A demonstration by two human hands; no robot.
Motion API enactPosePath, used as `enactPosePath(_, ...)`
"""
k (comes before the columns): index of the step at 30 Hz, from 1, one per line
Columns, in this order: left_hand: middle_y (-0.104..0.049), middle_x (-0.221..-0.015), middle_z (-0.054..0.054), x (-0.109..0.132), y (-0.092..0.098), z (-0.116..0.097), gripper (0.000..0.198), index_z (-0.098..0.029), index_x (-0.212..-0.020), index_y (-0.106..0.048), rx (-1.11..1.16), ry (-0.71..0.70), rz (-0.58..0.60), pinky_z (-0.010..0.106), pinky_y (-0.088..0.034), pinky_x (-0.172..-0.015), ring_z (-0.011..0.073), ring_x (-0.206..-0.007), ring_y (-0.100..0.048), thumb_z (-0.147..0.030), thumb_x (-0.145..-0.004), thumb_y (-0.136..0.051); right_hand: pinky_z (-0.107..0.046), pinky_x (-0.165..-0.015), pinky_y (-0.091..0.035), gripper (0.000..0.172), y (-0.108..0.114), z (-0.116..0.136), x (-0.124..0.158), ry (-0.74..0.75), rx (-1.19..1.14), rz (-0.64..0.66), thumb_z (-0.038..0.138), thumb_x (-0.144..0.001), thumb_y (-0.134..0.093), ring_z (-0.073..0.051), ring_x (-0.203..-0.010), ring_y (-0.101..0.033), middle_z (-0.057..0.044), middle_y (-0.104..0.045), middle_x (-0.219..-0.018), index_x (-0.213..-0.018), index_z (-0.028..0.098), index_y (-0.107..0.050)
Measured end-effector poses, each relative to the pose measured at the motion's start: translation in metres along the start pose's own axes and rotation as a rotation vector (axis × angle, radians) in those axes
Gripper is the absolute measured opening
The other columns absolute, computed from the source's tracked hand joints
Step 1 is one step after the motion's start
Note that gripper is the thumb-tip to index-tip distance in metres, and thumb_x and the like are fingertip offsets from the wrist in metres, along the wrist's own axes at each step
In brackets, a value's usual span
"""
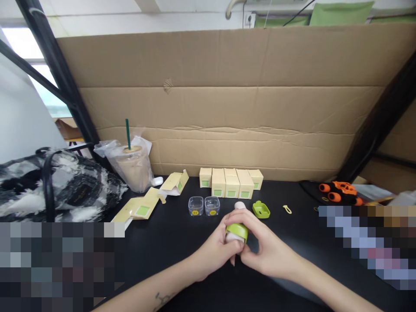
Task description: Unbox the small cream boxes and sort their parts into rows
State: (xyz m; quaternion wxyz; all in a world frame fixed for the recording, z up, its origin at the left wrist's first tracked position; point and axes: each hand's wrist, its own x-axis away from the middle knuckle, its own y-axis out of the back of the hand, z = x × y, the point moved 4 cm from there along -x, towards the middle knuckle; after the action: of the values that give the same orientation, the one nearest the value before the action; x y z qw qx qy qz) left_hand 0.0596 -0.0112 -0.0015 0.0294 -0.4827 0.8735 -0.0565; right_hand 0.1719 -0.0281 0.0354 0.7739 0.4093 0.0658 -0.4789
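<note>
We curl both bare hands around a small, rounded lime-green and pinkish-white object (238, 230), near the middle of the black tabletop (169, 251). Our left hand (211, 249) closes on it from the left, thumb against the pale lower part; our right hand (271, 249) reaches over from the other side, fingers bent across its top and thumb low beside it. Both grips are drawn in close, and our fingers hide much of the object. Just beyond our fingertips a pinkish-white rounded end (239, 205) shows; we cannot tell whether it belongs to the same object.

Slightly farther off, to the right, lies a shallow lime-green plastic piece with a scalloped edge (261, 210), and well apart from it a small pale-yellow loop (287, 209). To the left stand two clear plastic cups with yellow round labels (204, 206), side by side. Left of these lie opened, flattened pale-yellow cartons (147, 203). Behind the cups we have a cluster of small pale-yellow cardboard boxes with green squares (231, 184), close before the tall brown cardboard panel (221, 108).
</note>
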Motion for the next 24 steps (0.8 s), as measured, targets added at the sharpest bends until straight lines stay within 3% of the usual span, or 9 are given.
enactPosePath(4,-0.052,-0.084,-0.001,0.002,0.004,0.004,0.072,-0.020,-0.126,-0.025,0.013,0.073,0.130,0.023,-0.043,-0.051,0.0070,-0.053,-0.048,-0.020,-0.066,-0.065,-0.035,-0.093,-0.045,0.066,0.005,-0.005,0.002,-0.058,-0.068,0.098,-0.003,-0.060,-0.050,-0.020,-0.112,-0.049,-0.003,-0.051,-0.118,-0.117,0.028,-0.050)
enactPosePath(7,-0.053,-0.076,-0.003,0.004,0.009,0.006,0.075,-0.020,-0.119,-0.016,-0.046,0.144,0.182,0.023,-0.043,-0.052,0.0063,-0.051,-0.048,-0.022,-0.066,-0.069,-0.030,-0.082,-0.051,0.056,0.016,-0.015,0.003,-0.155,-0.159,0.109,0.005,-0.069,-0.056,-0.019,-0.111,-0.051,-0.004,-0.048,-0.122,-0.119,0.029,-0.049)
enactPosePath(9,-0.051,-0.067,-0.007,0.004,0.014,0.003,0.064,-0.021,-0.111,-0.018,-0.139,0.163,0.178,0.021,-0.039,-0.049,0.0062,-0.048,-0.045,-0.024,-0.069,-0.067,-0.031,-0.080,-0.053,0.046,0.029,-0.024,0.003,-0.199,-0.188,0.029,0.014,-0.075,-0.060,-0.019,-0.108,-0.054,-0.005,-0.050,-0.119,-0.117,0.028,-0.050)
enactPosePath(11,-0.053,-0.070,-0.005,0.002,0.019,-0.009,0.050,-0.022,-0.101,-0.023,-0.254,0.106,0.159,0.021,-0.039,-0.051,0.0077,-0.053,-0.048,-0.027,-0.073,-0.064,-0.033,-0.080,-0.053,0.039,0.048,-0.032,0.001,-0.216,-0.172,-0.150,0.025,-0.077,-0.065,-0.020,-0.102,-0.057,-0.006,-0.055,-0.113,-0.113,0.026,-0.051)
enactPosePath(13,-0.055,-0.082,0.000,-0.005,0.023,-0.029,0.037,-0.022,-0.094,-0.030,-0.438,-0.039,0.094,0.023,-0.042,-0.059,0.0106,-0.066,-0.052,-0.029,-0.076,-0.061,-0.034,-0.080,-0.053,0.038,0.068,-0.037,0.000,-0.218,-0.152,-0.363,0.033,-0.075,-0.068,-0.021,-0.099,-0.059,-0.006,-0.059,-0.107,-0.109,0.025,-0.052)
enactPosePath(16,-0.054,-0.097,0.005,-0.022,0.026,-0.062,0.023,-0.019,-0.092,-0.043,-0.945,-0.288,-0.044,0.028,-0.043,-0.075,0.0156,-0.086,-0.053,-0.029,-0.078,-0.059,-0.035,-0.083,-0.052,0.038,0.086,-0.040,0.000,-0.197,-0.172,-0.571,0.038,-0.073,-0.071,-0.022,-0.102,-0.059,-0.005,-0.061,-0.105,-0.105,0.026,-0.055)
enactPosePath(19,-0.055,-0.101,0.007,-0.045,0.027,-0.076,0.025,-0.018,-0.099,-0.053,-1.273,-0.353,-0.068,0.033,-0.040,-0.087,0.0215,-0.100,-0.050,-0.025,-0.076,-0.060,-0.036,-0.085,-0.051,0.037,0.090,-0.038,0.001,-0.173,-0.203,-0.643,0.040,-0.071,-0.071,-0.023,-0.104,-0.058,-0.004,-0.063,-0.105,-0.103,0.026,-0.057)
enactPosePath(24,-0.061,-0.085,0.008,-0.074,0.031,-0.067,0.028,-0.017,-0.093,-0.065,-1.426,-0.238,0.004,0.037,-0.041,-0.082,0.0293,-0.099,-0.050,-0.023,-0.066,-0.066,-0.033,-0.079,-0.054,0.036,0.086,-0.032,0.002,-0.149,-0.202,-0.631,0.039,-0.073,-0.070,-0.022,-0.101,-0.059,-0.004,-0.061,-0.104,-0.105,0.027,-0.056)
